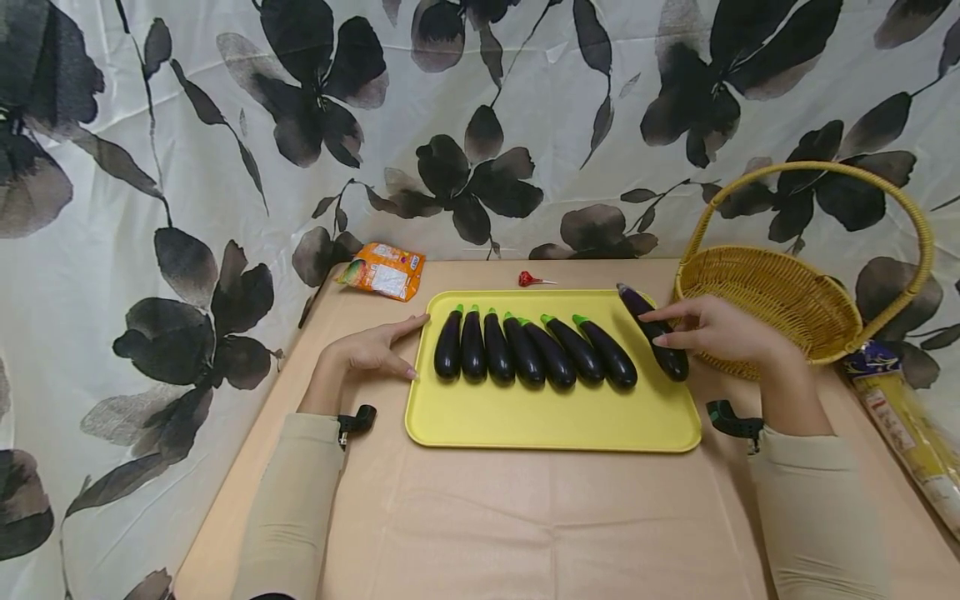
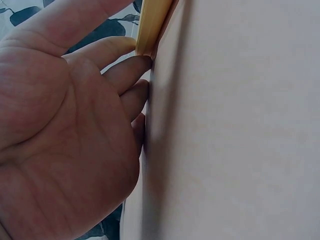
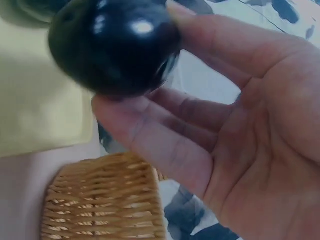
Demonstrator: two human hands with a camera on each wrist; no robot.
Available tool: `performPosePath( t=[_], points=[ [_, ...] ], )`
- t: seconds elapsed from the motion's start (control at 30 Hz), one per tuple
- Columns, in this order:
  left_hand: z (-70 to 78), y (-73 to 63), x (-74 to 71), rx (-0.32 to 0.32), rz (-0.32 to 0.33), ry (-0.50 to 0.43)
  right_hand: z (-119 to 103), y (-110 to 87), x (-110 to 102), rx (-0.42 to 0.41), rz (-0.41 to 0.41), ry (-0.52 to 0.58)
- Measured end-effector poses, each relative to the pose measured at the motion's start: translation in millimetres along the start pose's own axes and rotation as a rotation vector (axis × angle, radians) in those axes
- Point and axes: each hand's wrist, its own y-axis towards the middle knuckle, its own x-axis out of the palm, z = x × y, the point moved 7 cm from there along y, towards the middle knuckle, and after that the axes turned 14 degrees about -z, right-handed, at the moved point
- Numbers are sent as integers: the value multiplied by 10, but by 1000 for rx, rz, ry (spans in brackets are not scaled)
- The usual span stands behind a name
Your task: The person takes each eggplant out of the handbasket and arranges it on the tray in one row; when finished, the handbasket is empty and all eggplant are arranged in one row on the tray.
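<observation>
A yellow tray (image 1: pixel 555 423) lies on the table, bearing several glossy dark eggplants (image 1: pixel 498 350) in a row, their green tips pointing away. At the tray's right edge, my right hand (image 1: pixel 716 327) holds another eggplant (image 1: pixel 672 363), its dark tip pointing up and left. The right wrist view shows thumb and fingers on opposite sides of this eggplant (image 3: pixel 117 47), its rounded end toward the camera. My left hand (image 1: pixel 371 354) touches the tray's left edge with fairly straight fingers. In the left wrist view, the fingertips of the left hand (image 2: pixel 75 115) meet the tray's rim (image 2: pixel 152 25).
A wicker basket (image 1: pixel 772 292) with a tall handle stands right of the tray. An orange packet (image 1: pixel 390 271) lies behind at left, and a small red item (image 1: pixel 531 279) lies behind the tray. A long yellow package (image 1: pixel 903 425) lies at far right. Floral cloth (image 1: pixel 570 108) hangs behind.
</observation>
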Motion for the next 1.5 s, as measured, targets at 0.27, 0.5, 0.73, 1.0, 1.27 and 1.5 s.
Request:
performPosePath(
  t=[0.27,0.5,0.73,1.0,1.27,1.5],
  points=[
    [-3,0,0,4,5,-11,24,116,133,67,-70,-2],
    [1,-3,2,13,-4,5,13,185,199,59,-92,-88],
    [-9,-7,2,12,0,3,27,243,239,50,-72,-171],
    [-13,-4,8,6,0,7,96,301,295,85,-86,-165],
    [-33,13,2,21,4,10,89,312,288,75,-61,-188],
    [-29,8,8,15,3,12,118,310,280,118,-78,-154]
  ],
)
